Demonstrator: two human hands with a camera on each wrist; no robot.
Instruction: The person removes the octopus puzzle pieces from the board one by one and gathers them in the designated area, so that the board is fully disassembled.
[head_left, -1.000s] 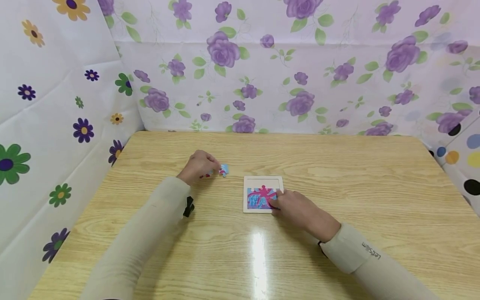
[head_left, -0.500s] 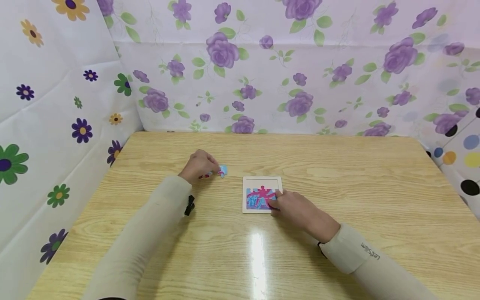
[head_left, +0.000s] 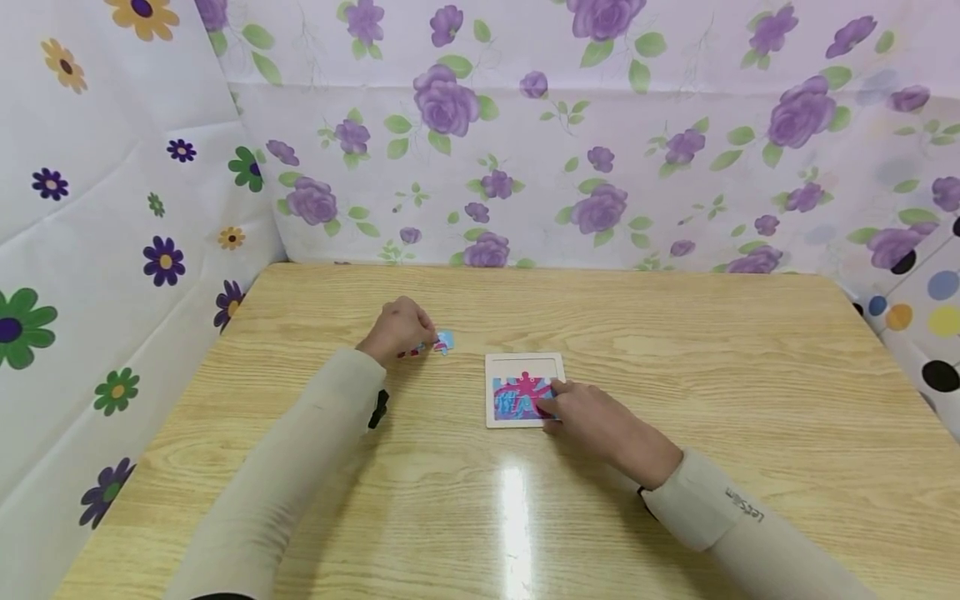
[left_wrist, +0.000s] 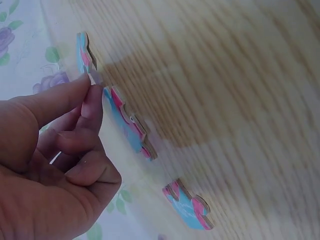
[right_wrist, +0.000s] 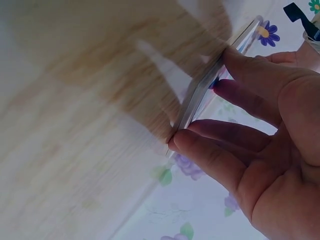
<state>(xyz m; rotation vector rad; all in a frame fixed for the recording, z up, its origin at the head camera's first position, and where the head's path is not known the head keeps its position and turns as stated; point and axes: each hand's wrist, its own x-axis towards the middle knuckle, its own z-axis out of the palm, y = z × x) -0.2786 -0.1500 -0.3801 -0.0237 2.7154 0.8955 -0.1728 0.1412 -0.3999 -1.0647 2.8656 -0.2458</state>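
Near the left middle of the table, my left hand (head_left: 401, 327) has thumb and index fingertips pinched together at the edge of a blue-and-pink jigsaw piece (left_wrist: 84, 52). Two more jigsaw pieces lie on the wood under this hand: a longer piece (left_wrist: 125, 120) and another piece (left_wrist: 189, 206). To the right, my right hand (head_left: 588, 414) holds the lower right edge of a white-framed puzzle tray (head_left: 525, 423), fingers over its border and picture. Its lower part carries a pink octopus picture (head_left: 521, 398) on blue; the upper strip shows bare backing.
The wooden table (head_left: 675, 333) reaches back to a flowered cloth wall (head_left: 525, 150). Another flower-print cloth (head_left: 90, 275) stands at the left, and a dotted one (head_left: 926, 317) at the right. A bright reflection lies on the wood before the tray.
My left hand and the jigsaw piece at its fingertips have shifted very slightly left. My right hand stays on the puzzle tray, which hardly moves.
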